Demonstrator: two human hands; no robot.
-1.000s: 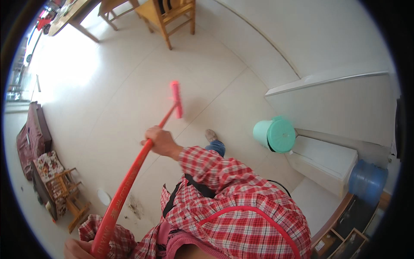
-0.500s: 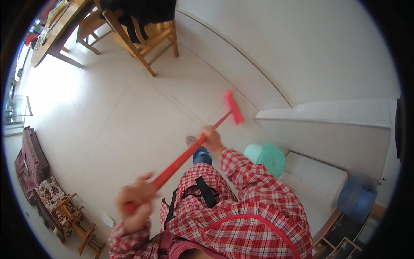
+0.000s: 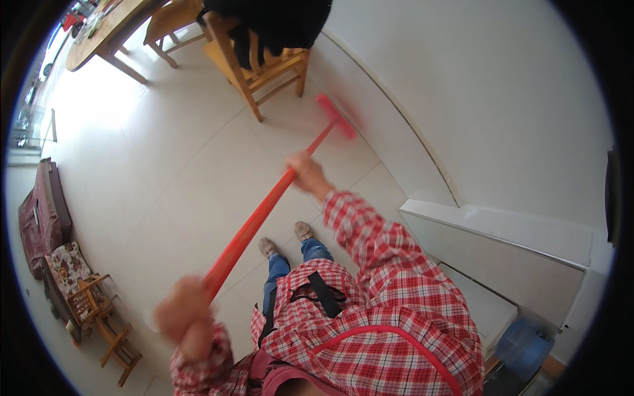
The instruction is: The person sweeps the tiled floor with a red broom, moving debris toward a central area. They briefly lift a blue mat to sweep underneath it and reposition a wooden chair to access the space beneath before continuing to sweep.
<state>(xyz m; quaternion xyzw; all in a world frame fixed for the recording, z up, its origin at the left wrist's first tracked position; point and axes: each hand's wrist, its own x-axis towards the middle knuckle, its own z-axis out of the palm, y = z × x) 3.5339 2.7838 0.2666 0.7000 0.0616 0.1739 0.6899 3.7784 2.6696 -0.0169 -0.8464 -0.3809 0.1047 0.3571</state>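
Note:
A long red-handled broom (image 3: 248,228) with a pink, bar-shaped head (image 3: 337,117) slants across the view. Its head rests on the pale floor beside the wall's foot, too blurred to show bristles. Near the handle's close end, my left hand (image 3: 185,308) is wrapped round it, smeared by motion. Farther along the shaft my right hand (image 3: 308,173) grips it, arm stretched forward. Both my sleeves are red plaid, matching the apron over my front.
A wooden chair (image 3: 264,79) draped with black cloth stands ahead, close to the broom head. A wooden table (image 3: 105,39) is far left. Along the right runs a white wall (image 3: 475,99) with a low ledge (image 3: 502,228); a blue water bottle (image 3: 525,346) sits lower right.
The broom head has moved forward and left along the wall, toward the chair. My right arm reaches farther out. The view has shifted, and the green bin left it; both my shoes now show.

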